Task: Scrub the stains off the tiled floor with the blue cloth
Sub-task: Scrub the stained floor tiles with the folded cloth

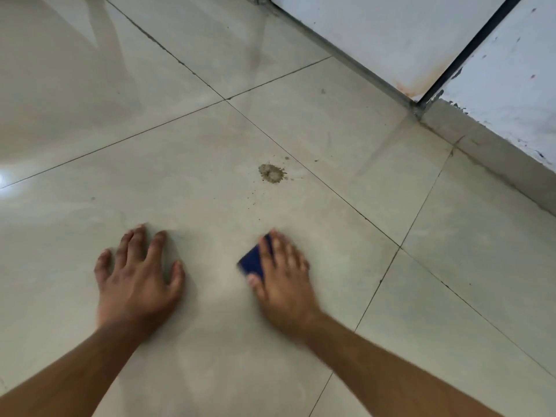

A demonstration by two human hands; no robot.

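While the left hand [137, 275] lies flat and empty on the tiled floor [75, 130], seemingly as a brace, the right hand [281, 275] presses the blue cloth [252, 261] down beneath spread fingers, short of the brown stain [271, 173] ahead.

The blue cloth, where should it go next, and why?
Probably forward, away from the person: slide the blue cloth under the right hand up to the brown stain. That splat sits untouched further up the same tile, with small specks trailing toward the cloth. The left hand lies flat on the floor.
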